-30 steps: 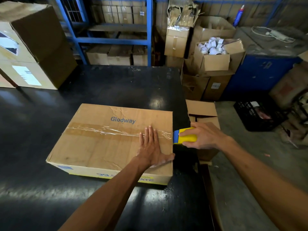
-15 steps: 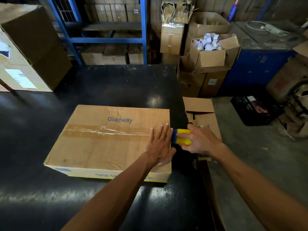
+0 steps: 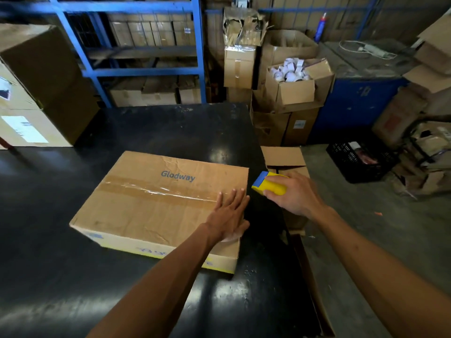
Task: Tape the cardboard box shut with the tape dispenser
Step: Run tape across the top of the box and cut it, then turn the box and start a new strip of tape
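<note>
A flat brown cardboard box printed "Glodway" lies on the black table. A strip of clear tape runs along its top seam from left to right. My left hand lies flat, fingers apart, on the box's right end over the tape. My right hand grips the yellow and blue tape dispenser just off the box's right edge, a small gap away from it.
A large carton stands at the table's back left. Blue shelving with boxes is behind. On the floor to the right are an open carton, stacked boxes, a black crate and a blue cabinet.
My left hand slid right along the tape to the box's right end. The dispenser in my right hand lifted slightly up and away from the box edge.
</note>
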A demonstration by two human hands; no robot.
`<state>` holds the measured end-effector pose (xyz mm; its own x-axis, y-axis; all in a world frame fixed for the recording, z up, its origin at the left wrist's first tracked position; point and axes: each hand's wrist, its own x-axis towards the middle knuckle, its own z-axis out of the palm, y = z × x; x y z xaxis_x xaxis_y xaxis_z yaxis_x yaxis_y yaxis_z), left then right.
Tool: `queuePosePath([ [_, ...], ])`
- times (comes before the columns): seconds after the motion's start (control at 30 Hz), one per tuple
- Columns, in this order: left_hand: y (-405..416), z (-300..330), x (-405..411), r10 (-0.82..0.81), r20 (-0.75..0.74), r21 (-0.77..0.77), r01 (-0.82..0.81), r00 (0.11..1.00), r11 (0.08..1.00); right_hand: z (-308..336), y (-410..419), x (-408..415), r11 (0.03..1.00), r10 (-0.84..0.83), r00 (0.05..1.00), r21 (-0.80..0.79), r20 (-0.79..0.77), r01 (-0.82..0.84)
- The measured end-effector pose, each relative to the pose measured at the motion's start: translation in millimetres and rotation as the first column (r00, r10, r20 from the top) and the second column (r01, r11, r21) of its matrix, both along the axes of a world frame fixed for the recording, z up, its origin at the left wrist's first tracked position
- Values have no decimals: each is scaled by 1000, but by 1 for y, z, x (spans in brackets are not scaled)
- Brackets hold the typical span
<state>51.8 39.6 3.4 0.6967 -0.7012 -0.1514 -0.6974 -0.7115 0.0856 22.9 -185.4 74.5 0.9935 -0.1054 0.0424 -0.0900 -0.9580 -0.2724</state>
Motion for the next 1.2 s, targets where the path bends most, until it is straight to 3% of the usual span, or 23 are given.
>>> queuePosePath([
  [0.27, 79, 16, -16, -269, -113, 40, 275, 957, 961, 22, 56, -17, 961, -138, 977, 260, 166, 91],
  [0.5, 158, 22, -46, -315, -186, 32, 326, 931, 945, 29, 139, -43, 898, -164, 983, 426, 83, 114],
  [0.6, 191, 30, -53, -259, -279, -4, 269, 925, 963, 28, 170, -54, 864, -140, 987, 495, 74, 85],
  [0.67, 213, 28, -56, -141, -319, -87, 120, 937, 989, 29, 187, -61, 849, -131, 988, 525, 82, 69],
  [0.73, 231, 19, -64, 36, -284, -176, -89, 958, 980, 29, 200, -66, 830, -123, 990, 554, 71, 63],
  [0.8, 241, 9, -73, 183, -207, -132, -213, 961, 968, 29, 210, -69, 812, -127, 990, 580, 63, 67],
  [0.9, 245, -1, -72, 184, -135, -43, -192, 974, 980, 29, 219, -71, 792, -143, 988, 605, 51, 84],
  [1.2, 239, 18, -33, -12, -198, 74, 27, 980, 997, 30, 211, -68, 752, -121, 993, 655, 18, 79],
])
